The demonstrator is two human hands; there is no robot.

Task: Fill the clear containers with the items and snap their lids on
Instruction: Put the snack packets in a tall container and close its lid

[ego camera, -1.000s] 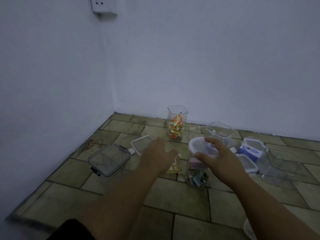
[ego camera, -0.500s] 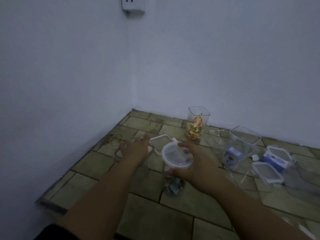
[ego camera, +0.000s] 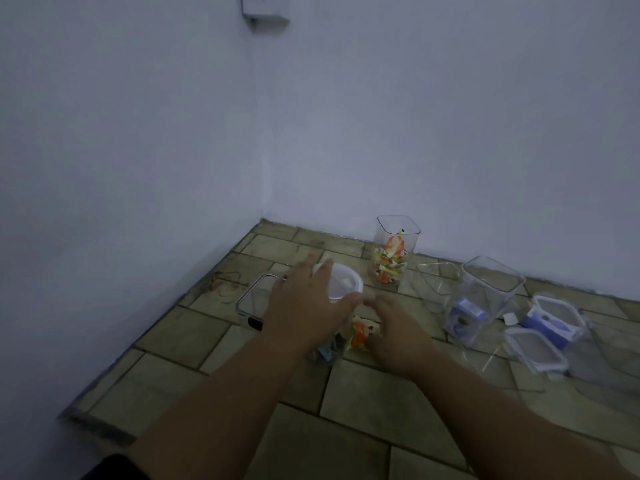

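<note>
on the floor (ego camera: 346,427), my left hand (ego camera: 304,306) lies spread on the round lid (ego camera: 343,285), capping; right hand (ego camera: 398,332) at three o'clock, grip unclear; next, i judge, press evenly.

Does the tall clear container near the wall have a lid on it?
No, the tall container stands with its top open and no lid on its rim, with colourful packets piled inside.

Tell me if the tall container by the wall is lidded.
Unlidded: the tall container shows an open rim; colourful packets fill its lower part.
</note>
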